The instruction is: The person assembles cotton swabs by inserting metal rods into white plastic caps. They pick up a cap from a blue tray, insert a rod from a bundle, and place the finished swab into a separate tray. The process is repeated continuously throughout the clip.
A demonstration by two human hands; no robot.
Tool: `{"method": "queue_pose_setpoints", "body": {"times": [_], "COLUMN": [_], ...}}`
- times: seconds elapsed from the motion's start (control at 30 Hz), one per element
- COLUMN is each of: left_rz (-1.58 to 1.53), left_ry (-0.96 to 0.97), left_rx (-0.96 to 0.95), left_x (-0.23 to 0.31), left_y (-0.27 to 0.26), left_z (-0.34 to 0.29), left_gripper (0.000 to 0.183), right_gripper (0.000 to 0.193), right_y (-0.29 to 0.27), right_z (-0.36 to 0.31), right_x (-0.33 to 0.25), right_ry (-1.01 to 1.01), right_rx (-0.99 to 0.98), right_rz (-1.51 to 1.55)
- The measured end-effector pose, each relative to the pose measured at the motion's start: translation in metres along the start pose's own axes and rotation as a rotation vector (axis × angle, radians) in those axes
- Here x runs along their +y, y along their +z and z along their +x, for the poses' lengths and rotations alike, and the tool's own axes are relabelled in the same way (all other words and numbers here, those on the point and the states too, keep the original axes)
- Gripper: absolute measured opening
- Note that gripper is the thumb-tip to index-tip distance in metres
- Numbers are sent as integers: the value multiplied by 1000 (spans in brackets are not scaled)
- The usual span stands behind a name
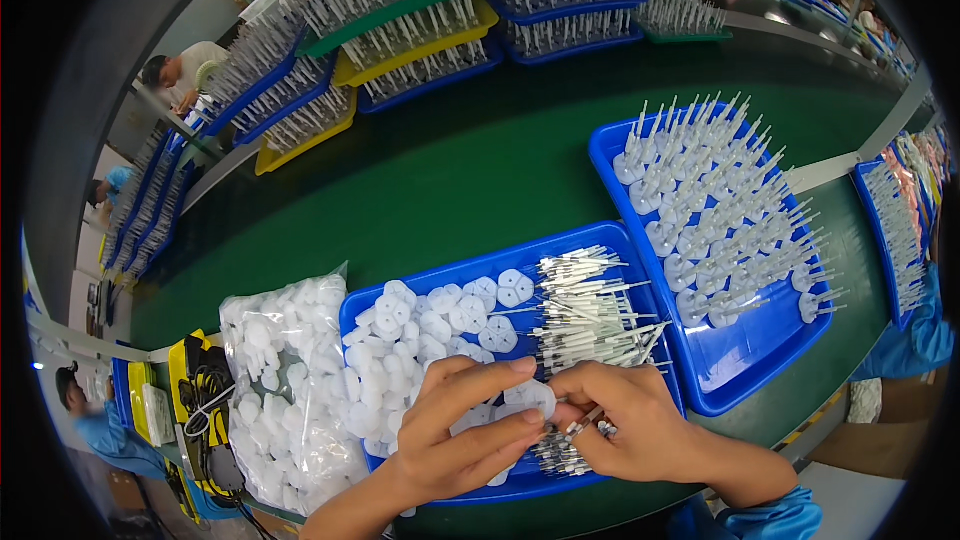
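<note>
My left hand (450,445) pinches a white translucent petal-shaped disc (532,397) between thumb and fingers. Close against it, my right hand (645,425) is closed on a thin rod (584,422), its end near the disc; whether the two are joined is hidden by my fingers. Both hands are over a blue tray (500,258). Loose white discs (400,340) fill the left part of this tray, and a pile of slim white rods with metal ends (590,315) lies in its right part.
A second blue tray (745,335) at the right holds rows of discs with upright rods. On the left lies a clear bag of discs (285,380). Stacked trays of similar pieces (400,50) line the far side of the green table (430,180). Other people (185,75) sit beyond.
</note>
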State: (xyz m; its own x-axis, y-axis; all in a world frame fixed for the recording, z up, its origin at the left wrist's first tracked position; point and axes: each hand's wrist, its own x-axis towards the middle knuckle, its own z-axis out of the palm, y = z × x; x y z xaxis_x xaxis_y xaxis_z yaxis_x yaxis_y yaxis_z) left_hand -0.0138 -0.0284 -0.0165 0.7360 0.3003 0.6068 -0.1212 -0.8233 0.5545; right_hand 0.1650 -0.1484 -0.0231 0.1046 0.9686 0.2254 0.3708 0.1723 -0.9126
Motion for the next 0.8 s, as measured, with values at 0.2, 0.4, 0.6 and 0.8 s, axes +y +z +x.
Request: {"method": "queue_pose_setpoints", "body": {"times": [0.2, 0.4, 0.6, 0.8], "left_rz": [103, 62, 2, -319], "left_ry": [63, -13, -17, -194], "left_rx": [-11, -47, -113, 6], "left_x": [2, 5, -1, -2], "left_y": [1, 2, 1, 3], "left_z": [1, -3, -3, -3], "left_gripper": [37, 41, 44, 50], "right_gripper": [32, 33, 33, 33], "right_y": [-1, -3, -2, -2], "right_z": [-1, 0, -1, -1], "right_x": [0, 0, 0, -3], "right_ry": [-10, -33, -23, 1], "right_rx": [-11, -12, -8, 4], "right_rz": [-4, -1, 12, 63]}}
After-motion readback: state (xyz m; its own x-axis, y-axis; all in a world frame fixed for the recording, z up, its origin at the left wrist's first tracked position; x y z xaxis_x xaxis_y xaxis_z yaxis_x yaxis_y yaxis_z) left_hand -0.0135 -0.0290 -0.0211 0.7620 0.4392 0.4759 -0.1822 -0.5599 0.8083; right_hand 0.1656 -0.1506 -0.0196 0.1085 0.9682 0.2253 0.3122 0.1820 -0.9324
